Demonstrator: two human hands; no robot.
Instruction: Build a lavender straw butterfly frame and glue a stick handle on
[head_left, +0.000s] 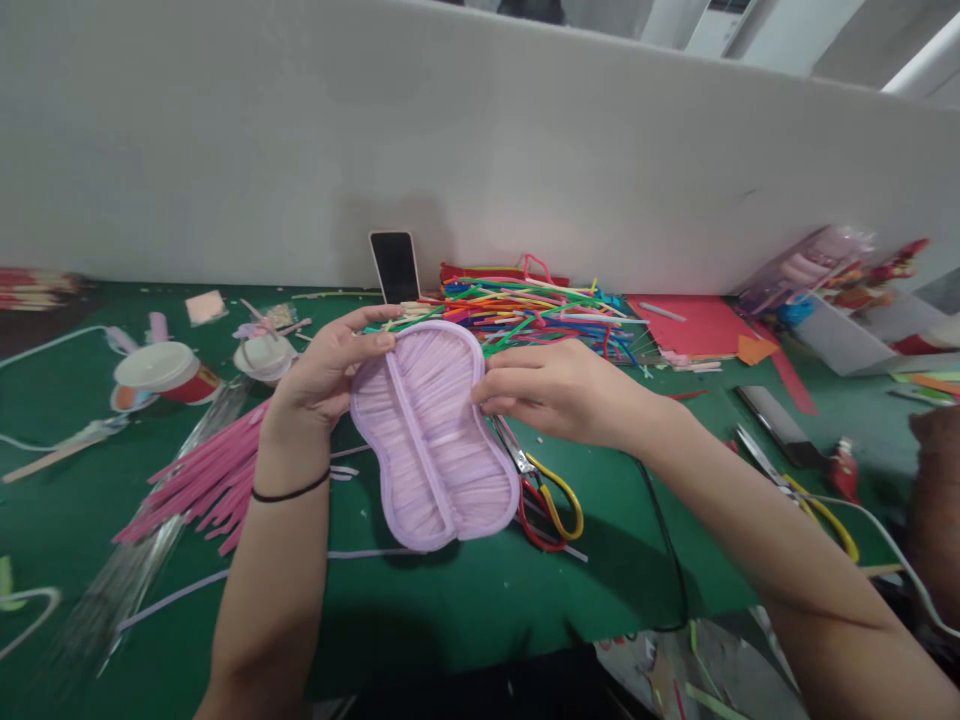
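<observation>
Above the green tabletop [465,595], the left hand [319,375] pinches a fuzzy, peanut-shaped lilac panel [469,440], ridged lengthwise; the right hand's [559,385] bent fingers touch its opposite rim, grip unclear.

A thin, black, cord-like band [291,495] circled the bare left forearm [262,590]; the right forearm [750,510] was bare too.

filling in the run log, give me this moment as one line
left hand: holds purple panel, top left edge | right hand: touches its right edge | red-yellow scissors: on table
</observation>
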